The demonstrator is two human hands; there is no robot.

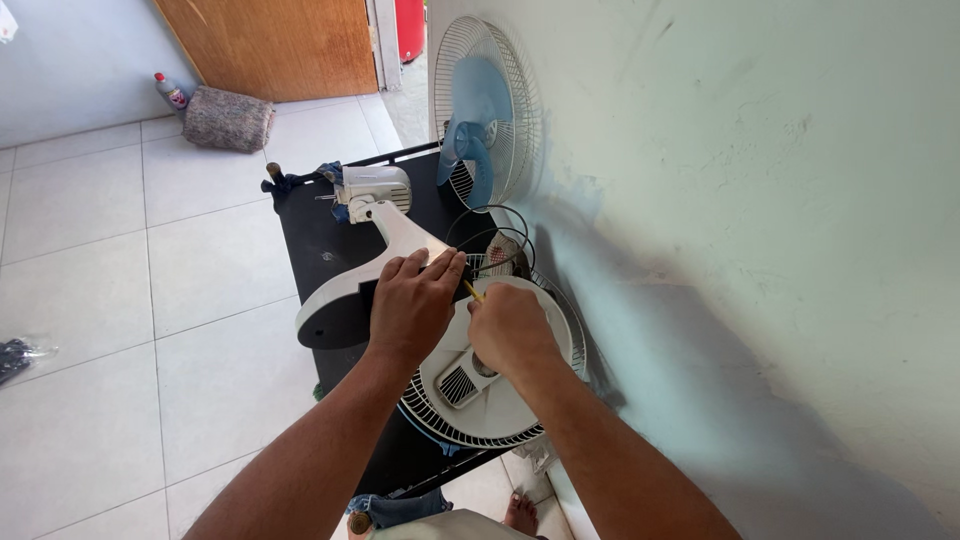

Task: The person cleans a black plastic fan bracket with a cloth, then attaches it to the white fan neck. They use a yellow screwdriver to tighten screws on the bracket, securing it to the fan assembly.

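A white fan body (400,235) with a curved stand and motor housing lies across a black table (310,240). My left hand (412,300) presses down on the fan's neck where it meets the base. My right hand (510,325) is shut on a thin tool with a yellow handle (472,291), its tip hidden between my hands. Under my right hand lies a round white fan rear cover with a wire grille (480,400). A black cable (495,230) loops just beyond my hands.
A blue-bladed fan head in a wire guard (485,110) leans upright against the pale green wall at the table's far end. A grey rolled cloth (228,118) and a bottle (170,92) sit by a wooden door. White floor tiles spread left.
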